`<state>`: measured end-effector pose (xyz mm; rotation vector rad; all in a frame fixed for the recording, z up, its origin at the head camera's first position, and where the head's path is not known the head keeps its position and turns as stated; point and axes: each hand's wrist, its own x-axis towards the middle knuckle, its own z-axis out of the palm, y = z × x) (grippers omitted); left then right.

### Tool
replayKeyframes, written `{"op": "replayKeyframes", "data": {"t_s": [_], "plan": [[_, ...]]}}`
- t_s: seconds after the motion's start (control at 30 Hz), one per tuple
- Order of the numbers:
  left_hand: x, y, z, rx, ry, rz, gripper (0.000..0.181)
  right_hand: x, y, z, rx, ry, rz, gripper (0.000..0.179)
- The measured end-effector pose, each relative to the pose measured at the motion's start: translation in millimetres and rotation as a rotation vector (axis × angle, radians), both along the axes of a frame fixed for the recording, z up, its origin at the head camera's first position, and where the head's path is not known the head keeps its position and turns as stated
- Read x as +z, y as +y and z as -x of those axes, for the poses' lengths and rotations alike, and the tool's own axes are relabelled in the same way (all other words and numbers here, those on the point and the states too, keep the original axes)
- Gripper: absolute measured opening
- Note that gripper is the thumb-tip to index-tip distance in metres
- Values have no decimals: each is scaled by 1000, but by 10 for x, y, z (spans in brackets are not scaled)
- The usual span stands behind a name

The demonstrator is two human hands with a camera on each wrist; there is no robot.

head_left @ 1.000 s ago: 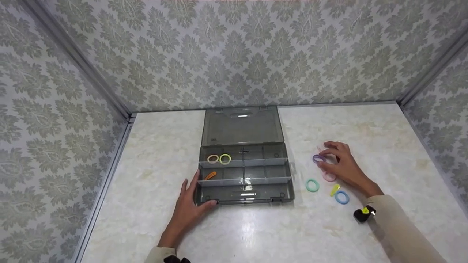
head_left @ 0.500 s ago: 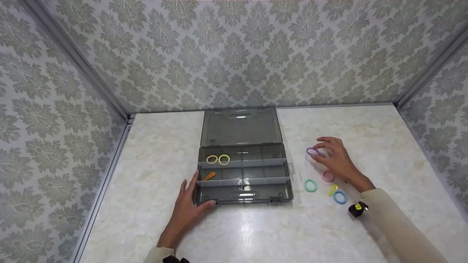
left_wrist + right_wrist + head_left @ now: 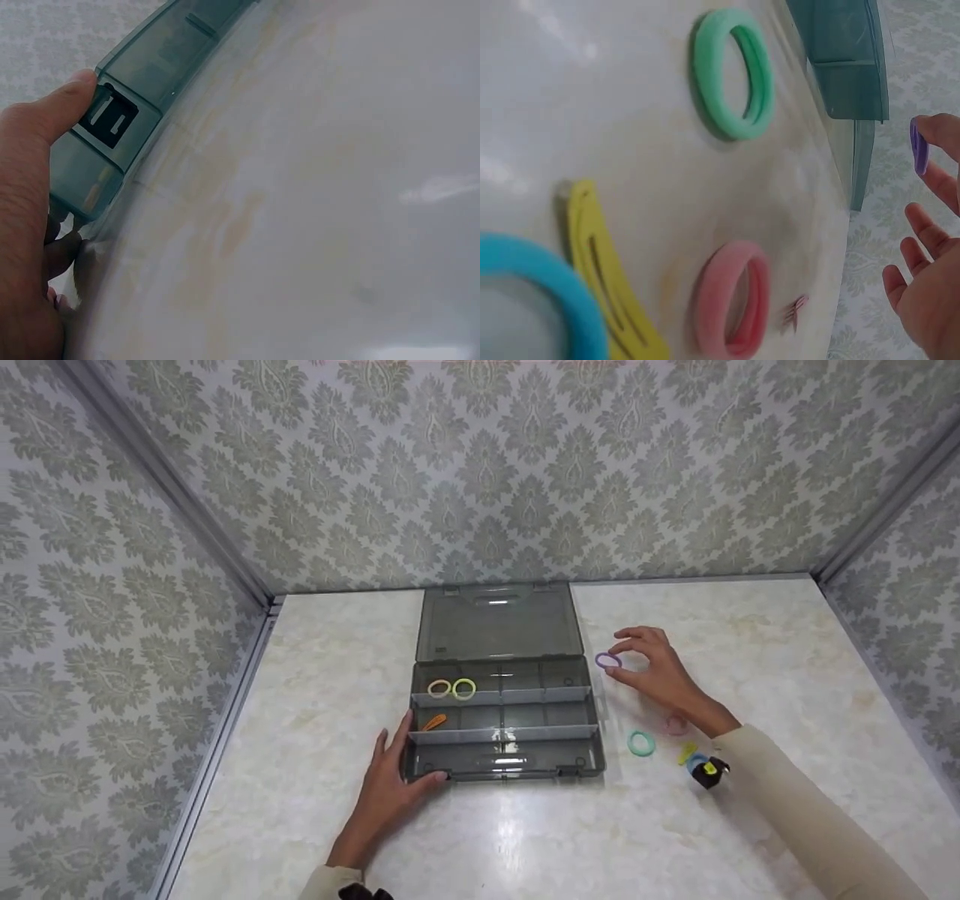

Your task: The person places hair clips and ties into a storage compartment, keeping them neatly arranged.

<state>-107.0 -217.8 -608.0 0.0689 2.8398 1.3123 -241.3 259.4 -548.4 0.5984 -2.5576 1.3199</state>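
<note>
My right hand (image 3: 656, 667) pinches a purple hair tie (image 3: 608, 661) between thumb and fingertips, just right of the box's back compartment. In the right wrist view the purple hair tie (image 3: 919, 147) hangs from the fingertips. A smoky grey compartment box (image 3: 510, 712) lies with its lid (image 3: 499, 622) laid back. My left hand (image 3: 390, 787) grips its front left corner, thumb on the front wall and fingers along the left side. Peach (image 3: 439, 682) and yellow (image 3: 474, 690) hair ties sit in the back row. An orange hair clip (image 3: 434, 723) lies in the middle row.
Right of the box lie a green hair tie (image 3: 631, 749), a yellow hair clip (image 3: 686, 753), a blue hair tie (image 3: 577, 300) and a pink hair tie (image 3: 712, 307). A small pink item (image 3: 796, 309) lies beyond them. Patterned walls (image 3: 487, 472) enclose the table.
My right hand has lifted the purple hair tie from beside the pink one and carried it left and back toward the box. My left hand has stayed at the box corner.
</note>
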Motion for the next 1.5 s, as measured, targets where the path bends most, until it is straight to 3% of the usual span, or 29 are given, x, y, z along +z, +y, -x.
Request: {"op": "replayKeyframes", "data": {"t_s": [0.53, 1.0, 1.23, 1.5], "plan": [[19, 21, 4, 13, -12, 18, 116, 159, -528, 167, 162, -11, -111, 25], [2, 12, 2, 5, -1, 19, 115, 288, -861, 299, 273, -122, -197, 30], [-1, 18, 12, 10, -15, 14, 115, 283, -1025, 344, 318, -114, -248, 30], [3, 29, 7, 17, -18, 19, 115, 277, -1212, 380, 360, -183, -313, 31]]}}
